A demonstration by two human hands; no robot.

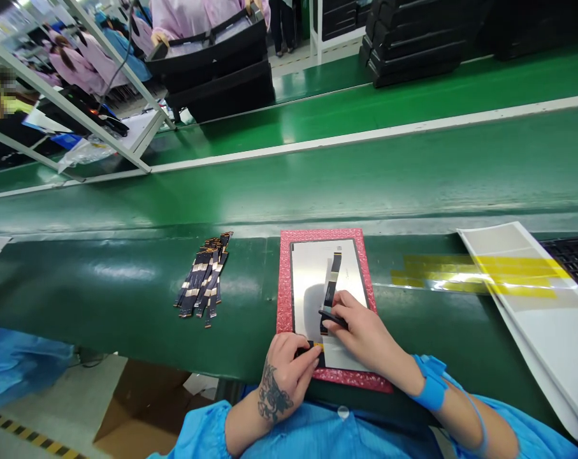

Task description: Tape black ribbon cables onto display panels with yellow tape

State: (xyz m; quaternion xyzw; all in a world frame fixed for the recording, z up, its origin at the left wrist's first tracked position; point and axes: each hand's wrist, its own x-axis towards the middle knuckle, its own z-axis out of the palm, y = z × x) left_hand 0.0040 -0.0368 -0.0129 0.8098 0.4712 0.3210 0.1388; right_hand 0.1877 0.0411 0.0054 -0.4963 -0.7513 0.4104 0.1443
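Note:
A display panel (308,287) with a silvery back lies on a pink bubble-wrap pad (285,280) in front of me. On the panel, a black flex cable (334,280) runs lengthwise, its lower part beneath my right fingers. My right hand (360,328) is closed round black tweezers (334,317), their tip over the cable. At the panel's lower edge, my left hand (289,366) has thumb and fingers drawn together by a dark strip with an orange patch; what they grip is partly hidden. A loose pile of flex cables (202,277) lies to the left.
Yellow tape strips (441,274) stick to the bench and overlap white sheets (547,331) at right. Black trays (413,38) are stacked beyond the green belt (317,115). Opposite, a person in pink (193,16) holds a black tray (216,57). A cardboard box (140,401) sits below.

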